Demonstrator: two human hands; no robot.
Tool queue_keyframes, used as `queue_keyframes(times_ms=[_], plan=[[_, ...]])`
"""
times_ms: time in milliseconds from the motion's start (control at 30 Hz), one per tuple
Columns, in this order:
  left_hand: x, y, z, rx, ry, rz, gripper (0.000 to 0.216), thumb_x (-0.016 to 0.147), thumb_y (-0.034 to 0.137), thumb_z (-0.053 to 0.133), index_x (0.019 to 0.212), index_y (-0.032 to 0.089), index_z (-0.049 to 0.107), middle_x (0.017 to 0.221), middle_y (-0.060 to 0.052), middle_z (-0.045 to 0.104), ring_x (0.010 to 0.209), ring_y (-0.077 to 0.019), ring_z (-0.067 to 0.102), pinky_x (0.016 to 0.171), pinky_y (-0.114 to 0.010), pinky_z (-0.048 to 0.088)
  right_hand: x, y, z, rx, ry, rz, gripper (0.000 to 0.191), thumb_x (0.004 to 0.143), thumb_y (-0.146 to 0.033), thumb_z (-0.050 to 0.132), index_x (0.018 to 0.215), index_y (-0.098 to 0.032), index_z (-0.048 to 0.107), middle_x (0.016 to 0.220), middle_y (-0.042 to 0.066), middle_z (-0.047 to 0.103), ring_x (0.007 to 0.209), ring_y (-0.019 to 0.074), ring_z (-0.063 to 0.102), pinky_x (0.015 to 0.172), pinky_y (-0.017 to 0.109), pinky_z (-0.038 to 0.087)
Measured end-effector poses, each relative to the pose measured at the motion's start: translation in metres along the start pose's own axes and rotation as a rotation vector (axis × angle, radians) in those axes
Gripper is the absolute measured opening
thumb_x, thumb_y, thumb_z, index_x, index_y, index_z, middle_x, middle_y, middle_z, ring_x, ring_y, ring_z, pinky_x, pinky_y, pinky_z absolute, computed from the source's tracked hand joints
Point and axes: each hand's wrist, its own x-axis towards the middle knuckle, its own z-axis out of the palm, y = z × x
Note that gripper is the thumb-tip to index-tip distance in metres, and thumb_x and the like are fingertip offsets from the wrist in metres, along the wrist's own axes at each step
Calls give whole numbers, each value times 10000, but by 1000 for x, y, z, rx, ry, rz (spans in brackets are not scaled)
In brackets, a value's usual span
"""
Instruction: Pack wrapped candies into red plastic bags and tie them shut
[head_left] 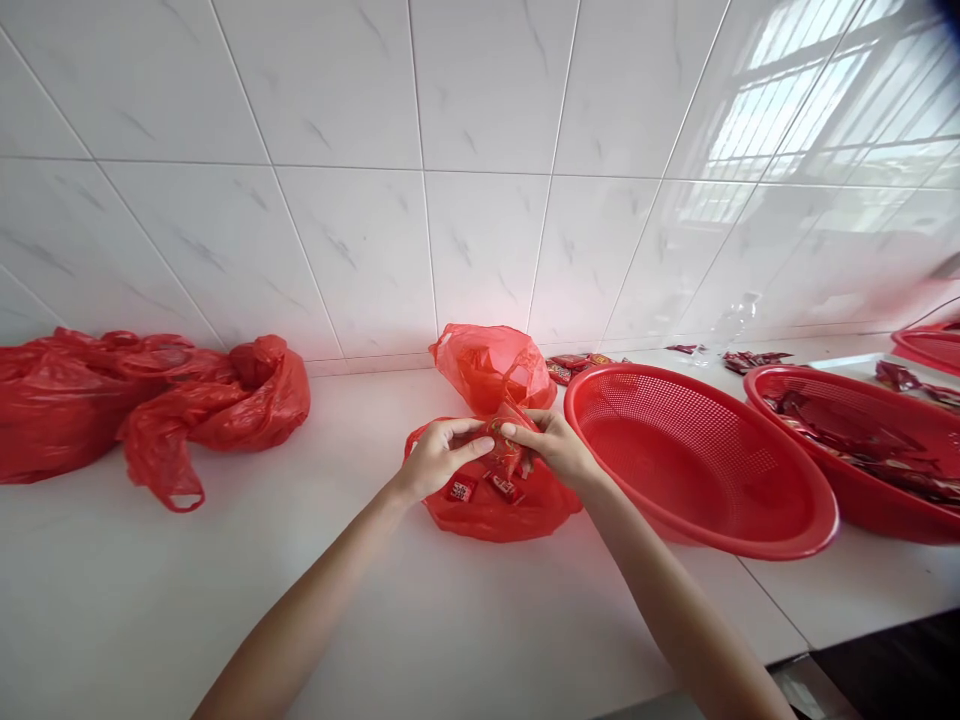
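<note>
Between my two hands is a small red packet (507,456) with gold markings, pinched by the fingers on both sides. My left hand (435,462) grips its left edge, and my right hand (561,452) grips its upper right. Directly below them lies an open red plastic bag (495,525), its mouth spread on the white counter. Inside the bag are several small red wrapped packets (461,488), partly hidden by my hands. Behind it a puffed-up, see-through red plastic bag (491,362) stands against the tiled wall; whether the two are one bag I cannot tell.
Close on the right stands a red perforated basket (690,480), with another red basket (772,385) of packets beyond it. Loose packets (574,365) and a clear bottle (739,318) lie along the wall. Knotted full red bags (217,390) sit at left.
</note>
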Motion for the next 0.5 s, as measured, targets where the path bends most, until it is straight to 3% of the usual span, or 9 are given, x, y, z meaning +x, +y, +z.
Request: queue_keyframes(times_ms=[167,300,500], plan=[[-2,3,-1,-18,21,-7,392,890,464,642,1177,207,715,1162,-51,740,998,-240,707,937,-381,549,2,19,-1,166,5,-14,427,849,-573,654,844,-149,706,683,23,675,495,112,578,495,242,494],[-2,-5,0,-10,85,-55,455,864,457,679,1241,204,666,1263,-70,694,1136,-254,660,994,-390,524,-3,26,5,109,131,-70,390,839,-541,682,800,-156,730,684,29,678,535,134,592,539,266,502],[0,-16,4,-174,-78,-103,491,780,358,788,1218,175,666,1181,-96,727,1071,-263,691,995,-430,530,-12,31,7,90,233,-136,386,884,-519,640,750,-166,722,695,41,681,574,153,599,594,299,516]])
